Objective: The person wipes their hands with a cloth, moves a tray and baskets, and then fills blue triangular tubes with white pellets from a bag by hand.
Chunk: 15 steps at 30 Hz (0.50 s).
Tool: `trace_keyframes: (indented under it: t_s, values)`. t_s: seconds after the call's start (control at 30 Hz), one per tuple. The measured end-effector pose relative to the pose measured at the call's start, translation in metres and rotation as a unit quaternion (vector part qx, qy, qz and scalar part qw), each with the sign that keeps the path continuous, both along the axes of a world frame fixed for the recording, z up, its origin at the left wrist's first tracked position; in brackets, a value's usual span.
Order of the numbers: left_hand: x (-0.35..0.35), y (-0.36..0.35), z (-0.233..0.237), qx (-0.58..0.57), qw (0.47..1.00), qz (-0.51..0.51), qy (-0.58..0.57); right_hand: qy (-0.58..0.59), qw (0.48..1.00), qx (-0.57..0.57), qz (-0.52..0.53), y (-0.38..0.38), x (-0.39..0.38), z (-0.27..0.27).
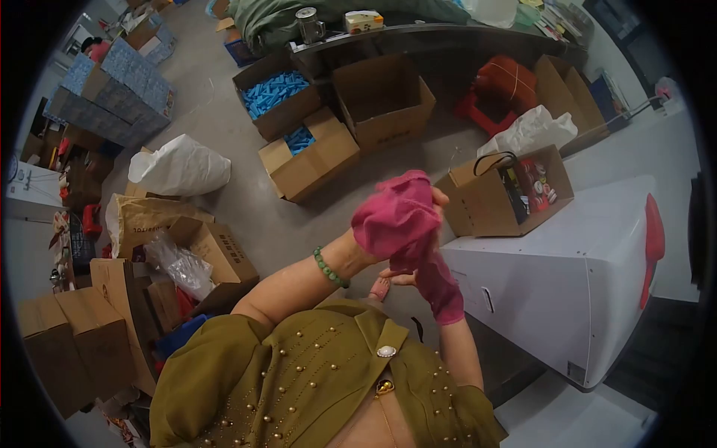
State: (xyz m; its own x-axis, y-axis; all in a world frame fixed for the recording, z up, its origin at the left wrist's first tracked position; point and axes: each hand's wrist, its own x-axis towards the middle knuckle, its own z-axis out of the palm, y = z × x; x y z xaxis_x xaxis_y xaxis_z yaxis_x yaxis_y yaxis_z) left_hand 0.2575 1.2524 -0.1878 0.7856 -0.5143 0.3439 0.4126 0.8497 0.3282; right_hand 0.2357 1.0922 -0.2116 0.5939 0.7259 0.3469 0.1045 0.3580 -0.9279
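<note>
Fabric [396, 216], pink and bunched, covers the left hand [367, 246] above a green bead bracelet [328, 267], held up before the chest; its fingers are hidden, so their grip cannot be told. The right hand [405, 278], wrist sleeved in pink, pinches the fabric's lower edge beside a white machine [567, 284]

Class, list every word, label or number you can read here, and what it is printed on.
Nothing is legible.
Brown paper sack: dark printed line, too blurred.
Open cardboard box: dark side marks, too blurred.
Small white and yellow carton: print too small.
</note>
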Motion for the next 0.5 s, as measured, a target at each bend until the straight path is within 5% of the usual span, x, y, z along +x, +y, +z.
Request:
trace_keyframes:
  t_s: [0.03,0.1,0.13,0.2,0.23,0.27,0.33,0.4,0.43,0.47,0.5]
  values:
    - [0.002,0.010,0.010,0.000,1.000,0.002,0.003,0.046,0.997,-0.065,-0.020,0.001,-0.016,0.016]
    - [0.004,0.026,0.038,0.312,0.923,0.129,-0.183,0.138,0.969,-0.196,-0.061,0.036,0.003,0.050]
    - [0.001,0.023,0.019,0.278,0.934,0.153,-0.165,0.187,0.942,-0.261,-0.093,0.039,-0.006,0.067]
    - [0.006,0.020,-0.024,0.602,0.711,0.254,-0.261,0.293,0.852,-0.384,-0.204,0.054,-0.005,0.108]
    - [0.009,0.026,-0.049,0.686,0.547,0.321,-0.356,0.304,0.832,-0.386,-0.258,0.087,0.012,0.020]
    - [0.016,0.034,-0.067,0.724,0.364,0.393,-0.435,0.183,0.919,-0.089,-0.339,0.113,-0.004,-0.070]
    - [0.022,0.050,-0.058,0.727,0.377,0.371,-0.438,0.211,0.898,-0.030,-0.384,0.103,-0.002,-0.023]
    - [0.018,0.035,-0.061,0.722,0.417,0.332,-0.441,0.215,0.904,0.039,-0.369,0.105,-0.004,-0.044]
    - [0.013,0.028,-0.057,0.687,0.481,0.314,-0.445,0.157,0.893,-0.102,-0.410,0.101,-0.009,-0.074]
    - [0.014,0.022,-0.051,0.653,0.538,0.294,-0.445,0.150,0.886,-0.103,-0.427,0.091,-0.010,-0.081]
    - [0.018,0.014,-0.043,0.641,0.542,0.293,-0.457,-0.011,0.839,-0.274,-0.470,0.081,-0.010,-0.083]
